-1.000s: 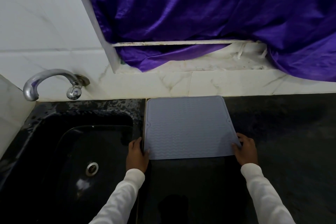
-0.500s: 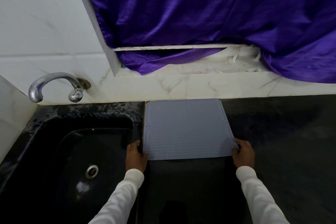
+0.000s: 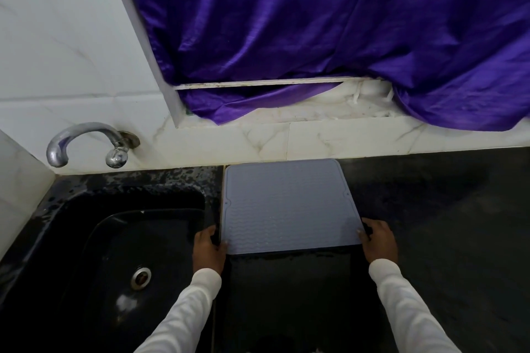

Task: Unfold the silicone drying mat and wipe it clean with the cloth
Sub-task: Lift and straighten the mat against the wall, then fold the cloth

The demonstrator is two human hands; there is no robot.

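Both hands pinch the near corners of the grey silicone drying mat point(image 3: 289, 209), left hand point(image 3: 208, 249) beside the sink point(image 3: 86, 209), right hand point(image 3: 378, 241) opposite, and the fold should open evenly toward the person across the dark bench point(image 3: 444, 223).

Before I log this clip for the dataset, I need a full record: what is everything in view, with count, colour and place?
silicone drying mat: one, grey, folded, on the counter beside the sink, far edge at the wall.
counter: one, black, right of the sink.
sink: one, black, left.
drain: one, metal, in the sink's bottom.
tap: one, chrome, on the wall over the sink.
curtain: one, purple, hanging over the ledge.
wall tiles: white marble, behind.
cloth: none visible.
left hand: grip on the mat's near left corner.
right hand: grip on the mat's near right corner.
sleeves: two, white.
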